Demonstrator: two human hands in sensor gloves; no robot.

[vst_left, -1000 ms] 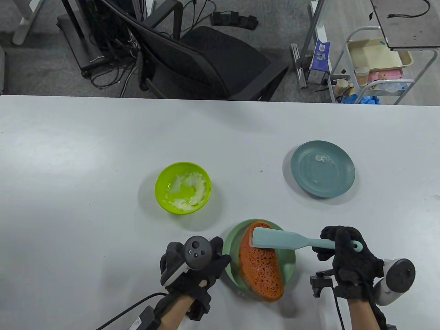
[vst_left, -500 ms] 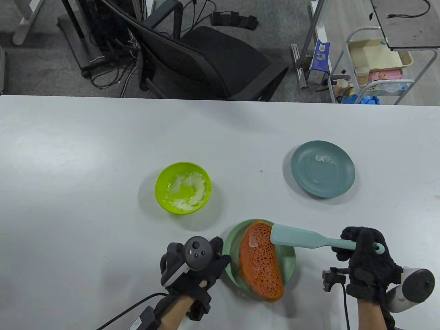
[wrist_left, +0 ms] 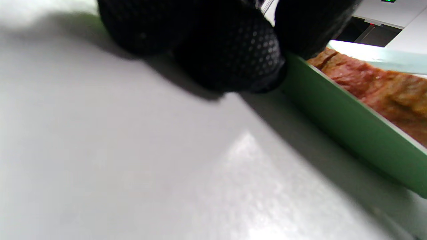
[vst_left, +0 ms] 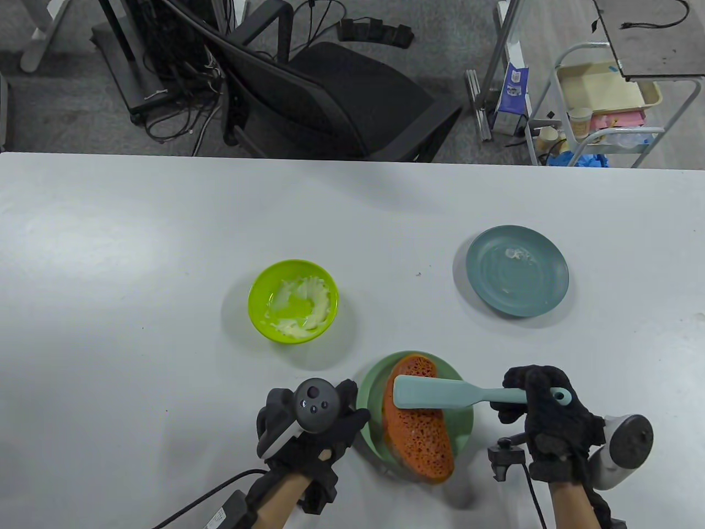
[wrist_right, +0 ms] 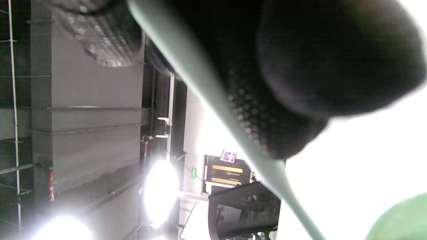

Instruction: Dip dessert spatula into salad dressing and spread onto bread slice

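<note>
Teal spatula (vst_left: 440, 393) handle gripped in my right hand (vst_left: 551, 424), blade flat across orange bread slice (vst_left: 421, 438). My left hand (vst_left: 308, 430) fingers pressed against green plate (vst_left: 370, 435) rim, holding nothing.

Office or lab, black office chair (vst_left: 341, 93), cable tangle (vst_left: 176, 82), wheeled cart (vst_left: 600, 110)

Black gloved fingers (wrist_right: 273, 110) fill the top right of the frame, curled round the pale green spatula handle (wrist_right: 206, 93) slanting down to the lower right; a green bowl edge (wrist_right: 400, 220) peeks bottom right.
</note>
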